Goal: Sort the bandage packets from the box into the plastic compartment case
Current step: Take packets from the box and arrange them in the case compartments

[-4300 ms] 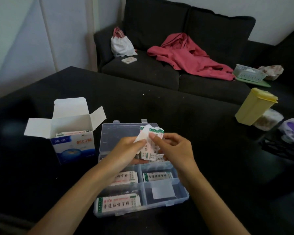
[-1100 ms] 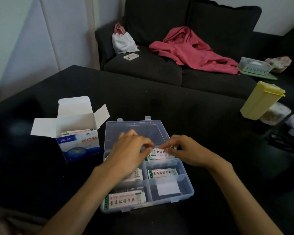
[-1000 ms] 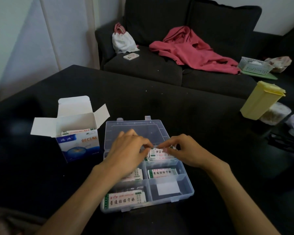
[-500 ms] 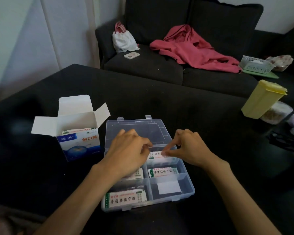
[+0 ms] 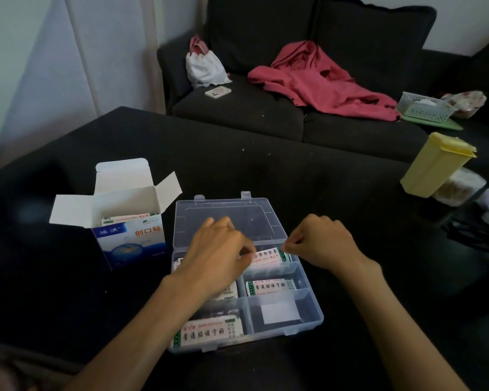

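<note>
Both hands, left hand (image 5: 219, 253) and right hand (image 5: 321, 241), pinch a bandage packet (image 5: 268, 256) over the far right compartment of the plastic case (image 5: 314, 303).

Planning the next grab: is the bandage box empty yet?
Not empty. The bandage box stands with flaps open, and packets show inside its top.

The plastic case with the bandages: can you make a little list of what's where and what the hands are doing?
case: clear compartment case, lid open
far right compartment: packet, both hands at its ends
left hand: fingers curled at packet's left end
right hand: pinching packet's right end
near right compartment: white slip
box: open, packets still inside
</note>
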Available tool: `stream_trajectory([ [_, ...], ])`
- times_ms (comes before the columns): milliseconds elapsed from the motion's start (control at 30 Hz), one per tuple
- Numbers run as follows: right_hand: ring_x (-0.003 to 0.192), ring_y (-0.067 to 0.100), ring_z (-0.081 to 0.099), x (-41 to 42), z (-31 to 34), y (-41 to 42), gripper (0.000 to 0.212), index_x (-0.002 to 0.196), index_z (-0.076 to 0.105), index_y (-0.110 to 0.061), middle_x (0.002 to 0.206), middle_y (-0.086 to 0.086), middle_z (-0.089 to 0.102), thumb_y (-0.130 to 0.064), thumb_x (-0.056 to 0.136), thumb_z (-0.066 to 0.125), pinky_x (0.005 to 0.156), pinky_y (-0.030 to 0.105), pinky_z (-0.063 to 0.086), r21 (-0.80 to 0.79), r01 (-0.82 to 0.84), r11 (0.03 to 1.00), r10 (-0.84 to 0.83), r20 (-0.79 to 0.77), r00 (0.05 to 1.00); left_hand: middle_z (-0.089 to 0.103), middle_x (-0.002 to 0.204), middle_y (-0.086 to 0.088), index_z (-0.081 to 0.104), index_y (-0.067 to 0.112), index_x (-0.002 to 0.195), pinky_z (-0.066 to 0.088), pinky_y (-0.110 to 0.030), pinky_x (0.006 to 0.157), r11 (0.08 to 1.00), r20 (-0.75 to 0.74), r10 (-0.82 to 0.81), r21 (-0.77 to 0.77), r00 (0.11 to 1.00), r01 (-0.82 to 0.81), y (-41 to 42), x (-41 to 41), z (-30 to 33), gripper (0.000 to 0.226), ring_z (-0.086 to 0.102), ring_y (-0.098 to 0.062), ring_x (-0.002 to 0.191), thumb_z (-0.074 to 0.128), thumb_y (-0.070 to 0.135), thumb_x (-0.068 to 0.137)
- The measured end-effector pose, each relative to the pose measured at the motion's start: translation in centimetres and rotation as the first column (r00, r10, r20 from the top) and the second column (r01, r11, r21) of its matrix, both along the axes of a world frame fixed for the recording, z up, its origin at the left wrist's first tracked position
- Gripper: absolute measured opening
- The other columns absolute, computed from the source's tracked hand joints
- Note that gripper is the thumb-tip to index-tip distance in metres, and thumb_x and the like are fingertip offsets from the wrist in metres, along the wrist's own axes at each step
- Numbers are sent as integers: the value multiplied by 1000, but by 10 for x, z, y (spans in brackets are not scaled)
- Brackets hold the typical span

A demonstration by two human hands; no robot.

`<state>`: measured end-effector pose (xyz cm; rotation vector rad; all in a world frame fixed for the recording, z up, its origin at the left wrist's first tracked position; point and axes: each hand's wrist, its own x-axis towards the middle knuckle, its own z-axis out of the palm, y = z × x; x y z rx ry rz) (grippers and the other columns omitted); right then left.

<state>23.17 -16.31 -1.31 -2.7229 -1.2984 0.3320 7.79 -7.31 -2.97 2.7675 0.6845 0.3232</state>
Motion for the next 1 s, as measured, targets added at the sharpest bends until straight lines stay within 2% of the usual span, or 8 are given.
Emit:
stream_trajectory([
  [167,77,14,61,-10,-7,5,20,85,61,-15,85,-1,64,-35,83,66,87,37,50,-58,31,998,-30,21,999,51,111,7,59,39,122,27,-22,81,1000,-7,-12,-3,1000,12,2,0,-1,29,28,-7,92,51,38,95],
  [433,76,2,56,0,29,5,3,87,63,-29,86,-11,61,-30,85,65,62,17,43,165,40,986,-9,-184,983,63,108,16,62,38,114,40,-25,94,994,127,56,-98,990,-43,9,-12,17,23,52,-3,102,56,35,92],
  [533,76,-1,58,-18,42,16,10,97,64,-31,87,-14,62,-29,88,60,64,15,45,393,-15,920,81,-152,985,59,87,15,65,32,102,46,-18,70,965,418,260,-76,870,-252,18,-41,33,15,54,-3,80,59,32,88],
  [600,77,-2,58,-42,48,28,13,101,62,-33,87,-16,59,-29,89,59,69,18,49,481,-80,873,157,-122,980,64,89,3,68,27,99,44,-25,67,883,556,412,-48,722,-467,31,-66,39,15,59,-16,81,61,30,87],
  [667,83,-2,54,-73,51,42,17,104,61,-35,91,-18,55,-28,89,58,77,20,49,533,-179,827,239,-44,970,66,101,-7,69,24,104,46,-38,74,771,569,551,-68,610,-633,50,-94,40,20,59,-29,91,62,28,87],
  [767,105,-1,46,-115,45,60,30,119,56,-35,112,-15,54,-27,90,57,88,17,41,564,-382,732,402,96,911,65,116,-10,65,20,117,45,-45,87,700,439,670,-103,599,-707,74,-127,33,32,54,-34,108,64,26,85],
  [900,123,8,34,-137,22,82,43,131,47,-36,135,-10,39,-34,90,58,98,23,37,397,-498,771,492,126,862,63,122,-8,59,20,126,45,-39,96,574,113,774,-539,623,-616,94,-149,20,56,57,-30,113,64,51,80],
  [1000,113,8,37,-140,18,90,31,118,62,-32,123,-9,42,-36,87,62,89,20,40,362,-439,822,410,157,898,71,93,2,70,20,103,49,-33,84,410,142,758,-863,637,-295,92,-148,23,20,63,-18,98,64,32,87],
])
